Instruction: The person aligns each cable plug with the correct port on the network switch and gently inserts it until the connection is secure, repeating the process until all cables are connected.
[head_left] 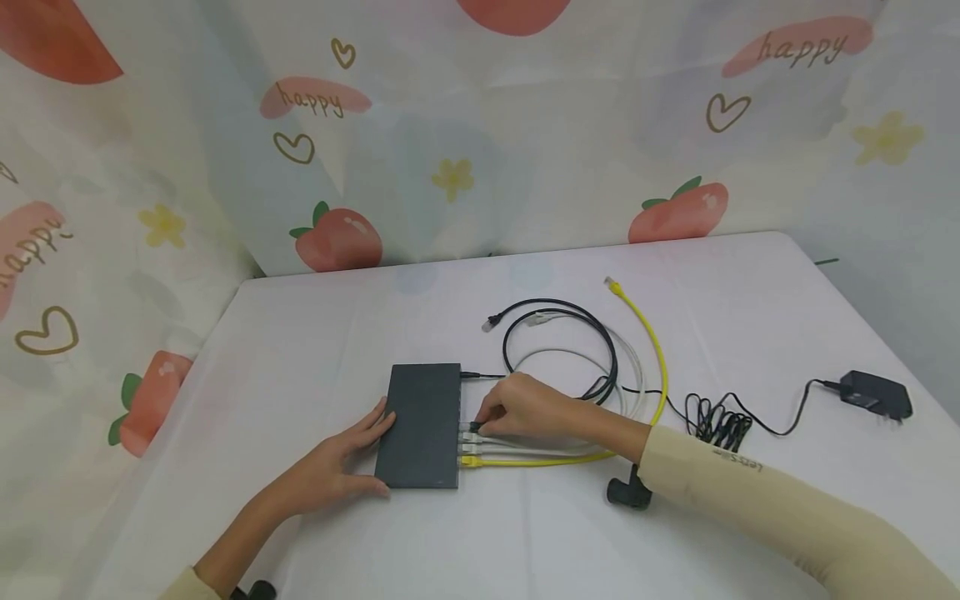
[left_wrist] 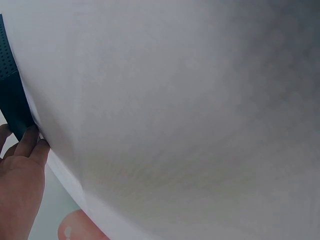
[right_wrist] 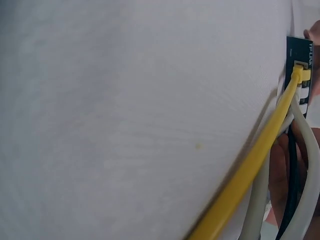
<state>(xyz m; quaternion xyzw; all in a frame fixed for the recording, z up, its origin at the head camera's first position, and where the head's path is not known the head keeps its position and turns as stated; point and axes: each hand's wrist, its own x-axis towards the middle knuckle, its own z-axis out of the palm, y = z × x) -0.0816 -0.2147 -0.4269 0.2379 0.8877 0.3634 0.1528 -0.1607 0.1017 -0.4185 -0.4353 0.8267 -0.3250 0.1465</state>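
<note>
A flat black network switch lies on the white table, its ports facing right. My left hand rests against its left edge, fingertips on the top and thumb by the near corner. In the left wrist view, that hand touches the dark casing. With its fingertips, my right hand pinches the black plug of a network cable at the ports. Nearer me, white network cables and a yellow network cable are plugged in. In the right wrist view, a dark cable runs past the fingers.
Loose cable ends lie behind my right hand: a black connector, a white one and a yellow one. A power lead enters the switch's far right side. Its bundled cord leads to a power adapter.
</note>
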